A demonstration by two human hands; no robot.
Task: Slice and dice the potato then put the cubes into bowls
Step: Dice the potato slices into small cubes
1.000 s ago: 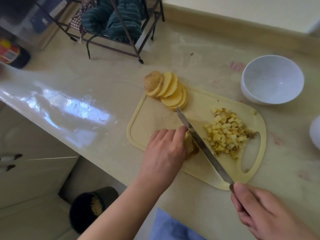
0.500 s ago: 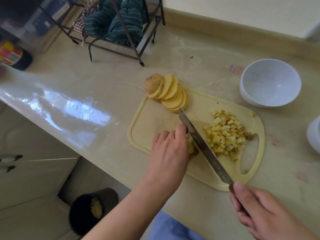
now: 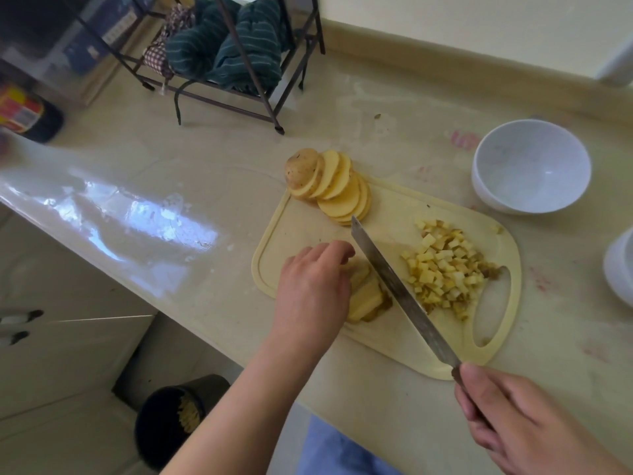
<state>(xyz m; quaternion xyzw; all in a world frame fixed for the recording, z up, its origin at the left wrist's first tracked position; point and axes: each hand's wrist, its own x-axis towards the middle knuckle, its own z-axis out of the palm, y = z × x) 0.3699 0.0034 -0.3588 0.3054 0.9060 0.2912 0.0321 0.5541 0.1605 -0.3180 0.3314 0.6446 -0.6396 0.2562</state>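
Head view, looking down at a pale table [image 3: 171, 159]. Cream cutting board [image 3: 507, 248] with a cut-out handle at its near right end. At the board's far left corner, a fanned row of round potato slices [image 3: 339, 190], skin-on end piece leaning at the far side. On the board's right half, a heap of small potato cubes [image 3: 445, 269]. Left hand [image 3: 313, 286] pressing down on a few stacked slices [image 3: 366, 296], fingers curled over them. Knife [image 3: 400, 289] lying slantwise between stack and cubes, blade just beside the stack. Right hand [image 3: 513, 423] gripping the knife's handle at the near right. White bowl [image 3: 531, 166] on the table beyond the board's right end, nothing in it; edge of a second white bowl [image 3: 618, 265] at the right border. Dark wire rack [image 3: 246, 73] with striped green cloths [image 3: 226, 49] at the back. At far left, a dark jar [image 3: 27, 113] with a red and yellow label, writing too blurred to read. Black bin [image 3: 178, 419] on the floor below.
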